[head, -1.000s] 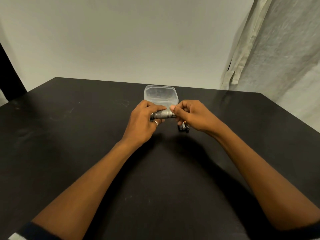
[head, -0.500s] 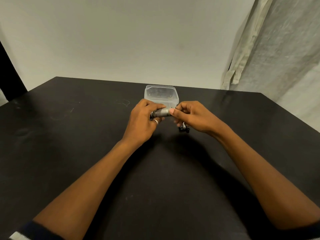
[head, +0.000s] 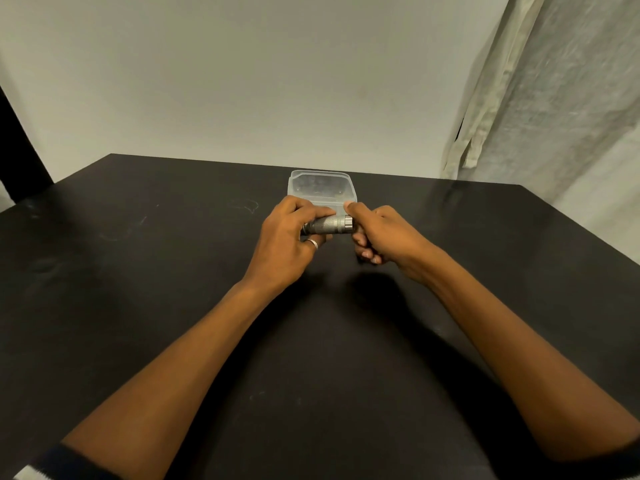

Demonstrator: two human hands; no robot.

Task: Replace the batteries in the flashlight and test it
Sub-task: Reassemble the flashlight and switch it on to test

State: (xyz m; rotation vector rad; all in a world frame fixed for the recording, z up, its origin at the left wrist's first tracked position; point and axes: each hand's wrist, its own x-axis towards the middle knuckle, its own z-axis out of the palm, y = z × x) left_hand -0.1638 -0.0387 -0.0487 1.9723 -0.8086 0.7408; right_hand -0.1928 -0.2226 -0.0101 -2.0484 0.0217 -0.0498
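A small silver knurled flashlight [head: 329,225] lies level between both hands, above the black table [head: 173,271]. My left hand [head: 289,242], with a ring on one finger, grips its left part. My right hand [head: 381,237] is closed over its right end, thumb on top by the collar. The batteries seen earlier below my right hand are hidden by its curled fingers.
A clear plastic container [head: 322,187] with small dark items inside stands just behind the hands. A pale curtain [head: 536,98] hangs at the back right, past the table's right edge. A grey wall stands behind the table.
My right hand has turned and curled over the flashlight's right end, and its fingers now cover the batteries that showed beneath it. My left hand stays where it was.
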